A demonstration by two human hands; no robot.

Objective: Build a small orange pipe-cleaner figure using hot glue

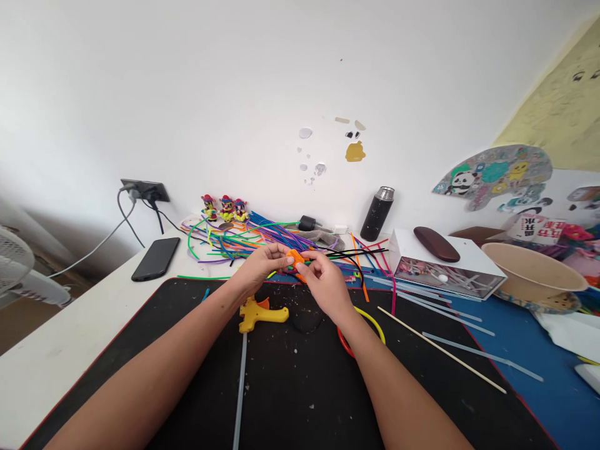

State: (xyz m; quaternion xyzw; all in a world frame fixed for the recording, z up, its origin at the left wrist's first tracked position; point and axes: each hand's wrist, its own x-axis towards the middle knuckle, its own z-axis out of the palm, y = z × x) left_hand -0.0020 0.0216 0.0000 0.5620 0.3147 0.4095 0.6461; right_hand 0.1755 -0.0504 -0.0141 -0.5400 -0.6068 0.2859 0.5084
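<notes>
Both hands are gripping a small orange piece point(297, 257), which is sitting at the centre of this clock face, above the far edge of a black mat point(300, 387). The left hand point(263, 267) is reaching in from 8 o'clock and pinching it between thumb and fingers; the right hand point(324, 284) is coming from 5 o'clock, its thumb and bent fingers closing on the other side.

At 7 o'clock a yellow glue gun point(265, 314) is lying on the mat, with a translucent stick point(240, 390) extending from it towards the near edge. A red-and-yellow ring point(380, 329) is showing partly behind the right forearm, between 4 and 5, and a thin wooden stick point(440, 349) is slanting at 4.

From 10 round to 2, a heap of coloured stems point(281, 237) is spreading across the counter point(70, 337). Small figurines point(227, 208) are standing at 10, a phone point(156, 259) is lying at 9, and a black bottle point(376, 215) is standing at 2. At 3, a white box point(473, 259) is carrying a dark brown case point(436, 244).
</notes>
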